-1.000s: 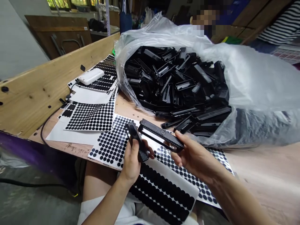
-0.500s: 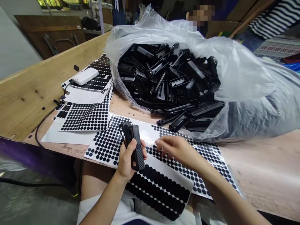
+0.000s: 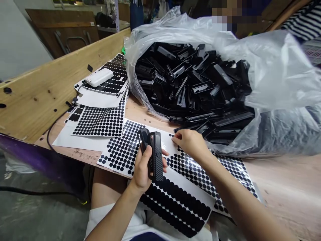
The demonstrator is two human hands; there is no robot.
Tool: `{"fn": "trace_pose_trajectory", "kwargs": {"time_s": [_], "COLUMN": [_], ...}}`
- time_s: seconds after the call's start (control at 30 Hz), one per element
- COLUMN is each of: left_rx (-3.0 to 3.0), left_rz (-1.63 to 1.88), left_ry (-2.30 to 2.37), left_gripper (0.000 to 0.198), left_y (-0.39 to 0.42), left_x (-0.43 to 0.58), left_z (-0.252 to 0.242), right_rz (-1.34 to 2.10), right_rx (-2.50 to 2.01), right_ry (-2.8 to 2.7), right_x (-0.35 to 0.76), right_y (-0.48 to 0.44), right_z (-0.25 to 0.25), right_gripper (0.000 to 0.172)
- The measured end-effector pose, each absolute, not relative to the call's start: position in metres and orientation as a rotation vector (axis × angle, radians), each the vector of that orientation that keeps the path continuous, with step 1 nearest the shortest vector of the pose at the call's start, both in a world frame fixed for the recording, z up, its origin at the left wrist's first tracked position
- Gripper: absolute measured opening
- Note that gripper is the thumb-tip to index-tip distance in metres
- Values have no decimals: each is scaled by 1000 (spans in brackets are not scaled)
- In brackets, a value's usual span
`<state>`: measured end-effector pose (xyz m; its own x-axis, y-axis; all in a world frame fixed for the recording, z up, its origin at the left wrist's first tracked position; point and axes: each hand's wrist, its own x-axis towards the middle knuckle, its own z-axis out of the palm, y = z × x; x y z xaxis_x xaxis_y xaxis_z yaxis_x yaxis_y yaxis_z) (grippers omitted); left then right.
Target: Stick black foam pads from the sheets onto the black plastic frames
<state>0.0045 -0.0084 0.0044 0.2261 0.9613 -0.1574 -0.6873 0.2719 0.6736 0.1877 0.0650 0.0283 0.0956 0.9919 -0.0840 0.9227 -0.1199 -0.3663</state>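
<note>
Black casings (image 3: 158, 164) are hiding the palm of the left hand (image 3: 141, 170). Whether the right hand (image 3: 191, 142) is pinching anything isn't showing. At three o'clock, the edge is cropping the plastic bag (image 3: 278, 77).

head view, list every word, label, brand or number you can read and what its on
No text can be read.
White label on the brown board: too small.
Dark marks on the table near its front edge: unclear.
Printed surface at far right: blurred.
Round mark on the black part in the left hand: no readable letters.
</note>
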Motion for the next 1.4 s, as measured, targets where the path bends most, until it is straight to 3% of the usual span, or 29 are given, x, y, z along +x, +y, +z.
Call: {"fn": "trace_pose_trajectory", "kwargs": {"time_s": [0.13,0.3,0.37,1.1,1.4], "left_rx": [534,498,484,437,442], "left_rz": [1168,1105,1099,1110,1105], "left_ry": [598,648,683,736,741], "left_gripper": [51,57,61,70,66], "left_y": [-9,-8,-8,-11,-11], "left_x": [4,3,3,4,4], "left_z": [0,-3,-2,-1,2], "right_rz": [693,1650,1772,1552,1369], "right_rx": [-2063,-1474,-1352,-1472,-1502], "right_ry": [-1847,-1392,-1288,-1438,-1666], "right_x": [192,175,166,149,146], "right_y": [54,18,9,8,3], "right_z": [42,64,68,79,83], "right_gripper": [21,38,35,38,26]}}
